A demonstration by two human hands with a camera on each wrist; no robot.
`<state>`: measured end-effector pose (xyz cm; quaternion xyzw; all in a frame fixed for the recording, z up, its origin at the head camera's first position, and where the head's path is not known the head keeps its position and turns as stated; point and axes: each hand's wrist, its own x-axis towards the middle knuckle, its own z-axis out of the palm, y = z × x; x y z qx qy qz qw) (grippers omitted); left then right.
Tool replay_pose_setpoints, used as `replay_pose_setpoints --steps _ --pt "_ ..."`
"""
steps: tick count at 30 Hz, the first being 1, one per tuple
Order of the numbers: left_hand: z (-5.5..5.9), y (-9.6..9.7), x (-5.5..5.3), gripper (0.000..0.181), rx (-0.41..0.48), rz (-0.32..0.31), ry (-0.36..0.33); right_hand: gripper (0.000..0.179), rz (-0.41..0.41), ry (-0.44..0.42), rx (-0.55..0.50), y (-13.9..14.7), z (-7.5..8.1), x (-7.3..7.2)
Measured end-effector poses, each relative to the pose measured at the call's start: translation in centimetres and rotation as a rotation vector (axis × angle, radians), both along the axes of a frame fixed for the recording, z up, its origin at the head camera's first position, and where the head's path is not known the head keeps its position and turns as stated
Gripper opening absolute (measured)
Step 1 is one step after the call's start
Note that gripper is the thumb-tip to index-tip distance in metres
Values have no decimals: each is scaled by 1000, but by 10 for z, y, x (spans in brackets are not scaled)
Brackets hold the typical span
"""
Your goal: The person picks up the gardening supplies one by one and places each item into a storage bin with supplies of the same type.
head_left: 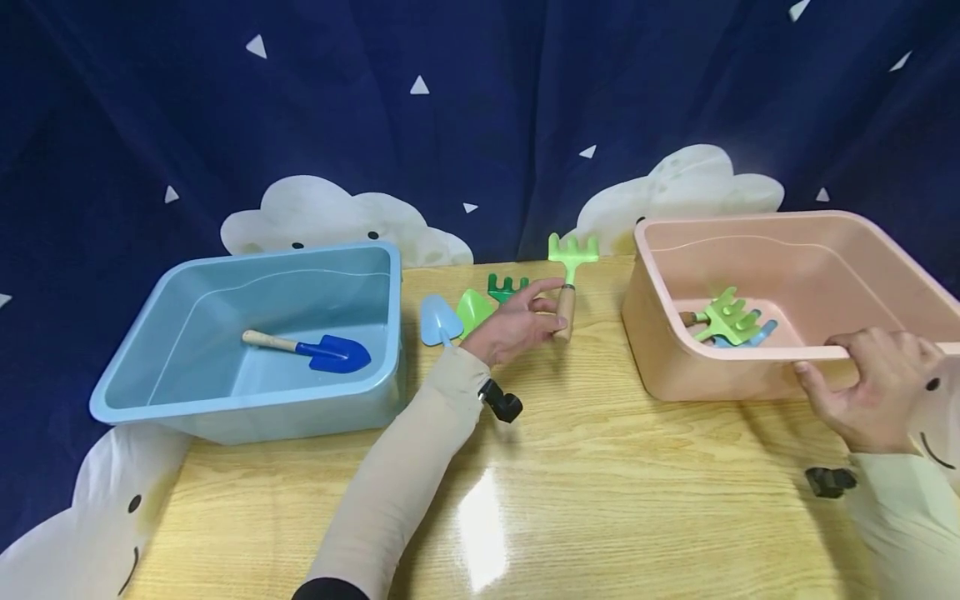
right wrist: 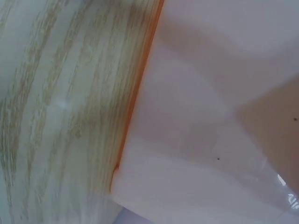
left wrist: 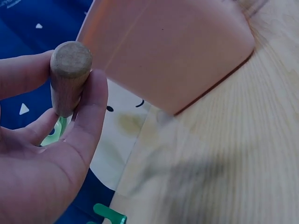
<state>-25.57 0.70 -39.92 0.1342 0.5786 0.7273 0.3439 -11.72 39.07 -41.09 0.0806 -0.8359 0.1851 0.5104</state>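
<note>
My left hand (head_left: pixel 516 321) pinches the wooden handle of a light green toy hand rake (head_left: pixel 572 252), held upright with its tines up. In the left wrist view the handle's round end (left wrist: pixel 71 59) sits between thumb and fingers. At the right, my right hand (head_left: pixel 877 387) grips the near rim of a pink bin (head_left: pixel 750 354), thumb outside and fingers over the edge. Inside this bin lie a light green rake (head_left: pixel 731 317) and a blue tool (head_left: pixel 763 333), partly overlapped. The right wrist view shows only the bin's wall (right wrist: pixel 187 140) and table.
A blue bin (head_left: pixel 247 410) on the left contains a blue trowel (head_left: pixel 339 354) with a wooden handle. Behind my left hand lie a light blue shovel (head_left: pixel 439 320), a green shovel (head_left: pixel 472 311) and a dark green rake (head_left: pixel 507 288) on the wooden table (head_left: pixel 615 492).
</note>
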Motion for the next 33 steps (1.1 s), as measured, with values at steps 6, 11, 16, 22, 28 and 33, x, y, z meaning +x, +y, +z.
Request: replay_pose_setpoints --steps 6,11,16,22,28,33 --pt "12 0 -10 66 -22 60 8 73 28 -113 47 3 5 4" --pt "24 4 -18 67 -39 65 53 63 49 -156 16 10 7 9" --pt "37 14 -23 69 -63 37 88 60 6 -176 144 25 11 15" --pt "54 26 -26 66 -52 48 93 61 -30 -163 190 29 9 11" --pt "62 34 -27 65 -21 41 91 69 -5 -84 102 16 1 5" --pt "68 47 -26 65 -14 11 110 73 10 -24 46 13 2 4"
